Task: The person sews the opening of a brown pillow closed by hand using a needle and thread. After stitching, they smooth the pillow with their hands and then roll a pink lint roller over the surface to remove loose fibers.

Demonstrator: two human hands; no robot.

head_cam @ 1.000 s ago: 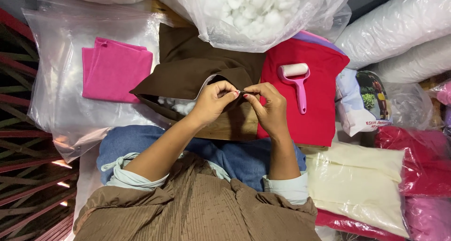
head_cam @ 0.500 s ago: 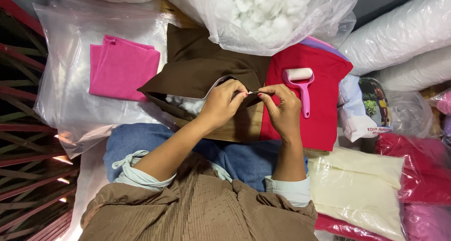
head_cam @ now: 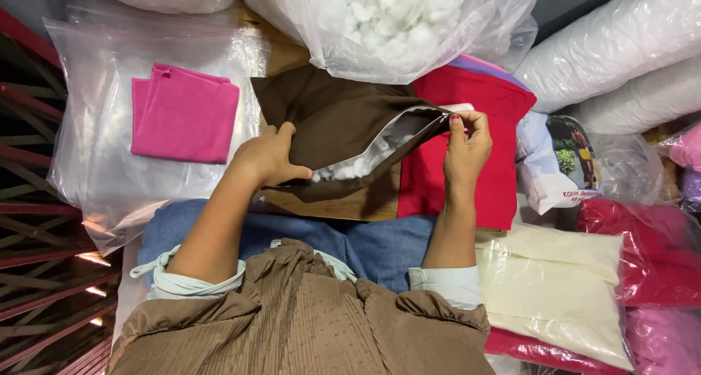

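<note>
1. Far out at nine o'clock, a folded pink cloth (head_cam: 182, 113) lies flat on a clear plastic bag (head_cam: 109, 163), well apart from the work and untouched.

2. The left hand (head_cam: 269, 156) is closed on the near end of the brown cushion cover (head_cam: 328, 123), fingers curled over its edge at about eight o'clock of the cover, pinning it down.

3. The cover sits in the middle, just above the lap and half over the red fabric (head_cam: 460, 163). Its zip opening (head_cam: 394, 145) gapes along the lower edge, and white stuffing (head_cam: 343, 172) shows inside. I judge it light and soft: limp cloth, no stiffness, a filling that squashes and can spill out of the gap. Best taken by the hem on either side of the opening, never by the belly, which only bunches.

4. At twelve o'clock, a large clear bag of white fibre fill (head_cam: 387, 21) rests just beyond the cover, touching its far edge.

5. The right hand (head_cam: 466, 145) pinches the cover's far corner at three o'clock, thumb and fingertips shut where the zip ends; whether it holds the puller itself I cannot tell.

6. From three to five o'clock, bagged cushions are stacked: a cream one (head_cam: 555, 287) nearest, red and pink beyond.
</note>
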